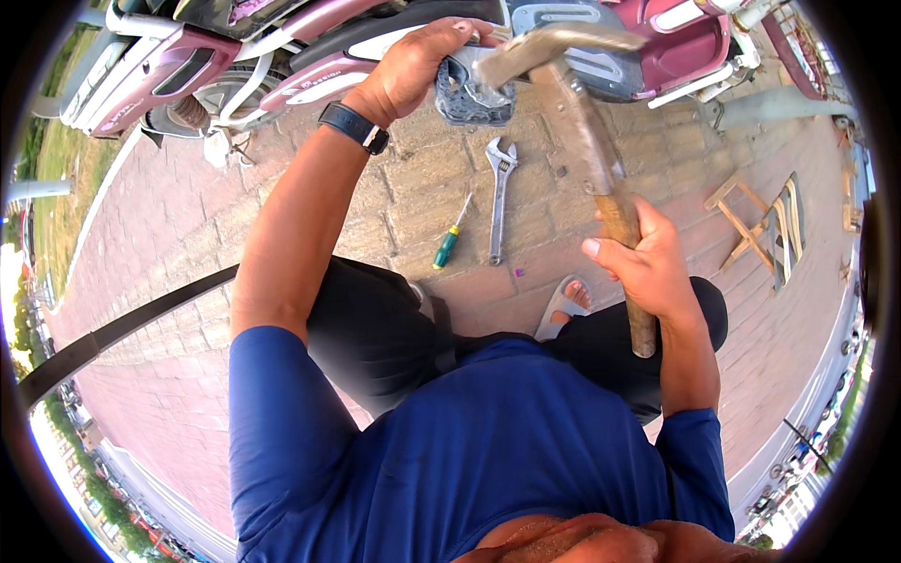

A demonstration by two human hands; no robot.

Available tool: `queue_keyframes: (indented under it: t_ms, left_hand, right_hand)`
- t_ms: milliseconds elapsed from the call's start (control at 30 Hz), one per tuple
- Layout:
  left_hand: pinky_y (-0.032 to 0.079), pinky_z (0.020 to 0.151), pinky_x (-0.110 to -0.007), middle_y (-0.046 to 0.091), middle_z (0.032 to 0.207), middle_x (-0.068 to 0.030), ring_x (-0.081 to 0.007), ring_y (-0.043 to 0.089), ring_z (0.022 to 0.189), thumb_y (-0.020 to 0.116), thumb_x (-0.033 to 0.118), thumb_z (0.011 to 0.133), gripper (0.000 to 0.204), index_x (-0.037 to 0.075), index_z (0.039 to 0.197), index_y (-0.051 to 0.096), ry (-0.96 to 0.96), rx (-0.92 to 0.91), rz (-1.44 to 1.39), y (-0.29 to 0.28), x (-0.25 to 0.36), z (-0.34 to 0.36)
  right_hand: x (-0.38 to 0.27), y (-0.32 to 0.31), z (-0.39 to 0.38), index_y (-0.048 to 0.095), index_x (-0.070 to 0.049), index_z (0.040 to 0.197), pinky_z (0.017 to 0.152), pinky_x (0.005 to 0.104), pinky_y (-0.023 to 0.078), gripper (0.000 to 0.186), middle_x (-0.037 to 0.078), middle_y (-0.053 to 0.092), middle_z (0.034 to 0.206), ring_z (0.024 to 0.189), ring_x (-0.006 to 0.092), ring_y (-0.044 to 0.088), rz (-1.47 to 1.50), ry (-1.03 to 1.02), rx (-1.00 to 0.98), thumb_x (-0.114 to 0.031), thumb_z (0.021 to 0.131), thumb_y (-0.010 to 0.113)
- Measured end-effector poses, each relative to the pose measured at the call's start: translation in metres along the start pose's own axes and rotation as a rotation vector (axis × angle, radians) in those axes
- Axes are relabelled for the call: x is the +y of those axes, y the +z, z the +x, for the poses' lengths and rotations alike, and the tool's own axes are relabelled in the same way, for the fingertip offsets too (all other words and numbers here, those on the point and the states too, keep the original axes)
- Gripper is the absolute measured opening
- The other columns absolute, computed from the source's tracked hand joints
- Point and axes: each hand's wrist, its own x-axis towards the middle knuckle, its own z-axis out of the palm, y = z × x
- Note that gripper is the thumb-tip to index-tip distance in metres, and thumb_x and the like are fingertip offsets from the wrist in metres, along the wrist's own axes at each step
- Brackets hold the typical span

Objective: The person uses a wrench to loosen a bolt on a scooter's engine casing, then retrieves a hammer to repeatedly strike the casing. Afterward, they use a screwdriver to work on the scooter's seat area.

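My right hand (648, 258) is wrapped round the wooden handle of a claw hammer (584, 136). Its metal head is raised beside a grey, dusty part (469, 103) on the underside of the pink and white scooter (324, 80); whether the two touch I cannot tell. My left hand (418, 70), with a black watch on the wrist, is closed at the top of that grey part. What its fingers grip is hidden. On the paving below lie an adjustable wrench (498, 202) and a green and yellow screwdriver (450, 241).
A folding wooden stool (751, 225) lies on the brick paving to the right. Above it, a grey post (784, 111) runs in from the side. My sandalled foot (568, 305) rests between the tools and my knee. A dark strap (122, 324) crosses the left side.
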Motion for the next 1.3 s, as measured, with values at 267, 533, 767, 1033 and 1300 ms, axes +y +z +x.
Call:
queue_keyframes:
  t_ms: [267, 533, 767, 1033, 1300]
  left_hand:
    - [0.048, 0.103, -0.03, 0.069, 0.123, -0.0086, -0.0165, 0.063, 0.11, 0.043, 0.033, 0.11, 0.043, 0.004, 0.133, 0.063, 0.002, 0.051, 0.008, 0.014, 0.003, -0.007]
    - [0.046, 0.103, -0.031, 0.068, 0.127, -0.0068, -0.0171, 0.059, 0.112, 0.044, 0.041, 0.109, 0.043, 0.013, 0.129, 0.069, 0.081, 0.049, 0.095, 0.002, -0.023, 0.003]
    - [0.047, 0.102, -0.032, 0.07, 0.121, -0.0084, -0.0178, 0.062, 0.109, 0.04, 0.045, 0.111, 0.05, 0.009, 0.125, 0.072, -0.101, 0.035, -0.178, -0.001, -0.022, 0.018]
    - [0.045, 0.104, -0.032, 0.071, 0.122, -0.008, -0.0162, 0.063, 0.112, 0.04, 0.044, 0.111, 0.051, 0.007, 0.123, 0.073, -0.164, -0.071, -0.134, -0.001, -0.014, 0.021]
    - [0.04, 0.106, -0.027, 0.072, 0.126, -0.0069, -0.0114, 0.059, 0.107, 0.039, 0.041, 0.112, 0.051, 0.003, 0.103, 0.073, -0.088, -0.077, -0.168, -0.001, -0.023, 0.028]
  right_hand:
    - [-0.02, -0.002, -0.01, 0.063, 0.0, 0.113, 0.069, 0.0267, 0.049, 0.03, -0.001, 0.06, 0.083, 0.077, 0.0052, 0.053, -0.295, -0.251, 0.112, -0.01, 0.089, 0.077]
    - [-0.013, 0.009, 0.0, 0.062, 0.001, 0.116, 0.074, 0.0279, 0.049, 0.031, 0.001, 0.061, 0.087, 0.082, 0.0083, 0.054, -0.324, -0.038, 0.03, -0.009, 0.089, 0.074]
    - [-0.012, 0.01, -0.005, 0.059, 0.001, 0.127, 0.064, 0.0249, 0.046, 0.04, -0.001, 0.058, 0.084, 0.069, 0.0064, 0.053, -0.277, -0.09, -0.025, -0.012, 0.092, 0.074]
    - [-0.02, 0.013, -0.015, 0.056, 0.004, 0.131, 0.056, 0.0239, 0.045, 0.044, 0.0, 0.056, 0.079, 0.06, 0.0074, 0.055, -0.217, -0.002, -0.024, -0.011, 0.092, 0.072]
    - [-0.008, 0.019, -0.024, 0.057, 0.007, 0.126, 0.054, 0.0254, 0.046, 0.04, 0.003, 0.059, 0.075, 0.057, 0.0089, 0.056, -0.094, 0.07, 0.086, -0.005, 0.09, 0.069]
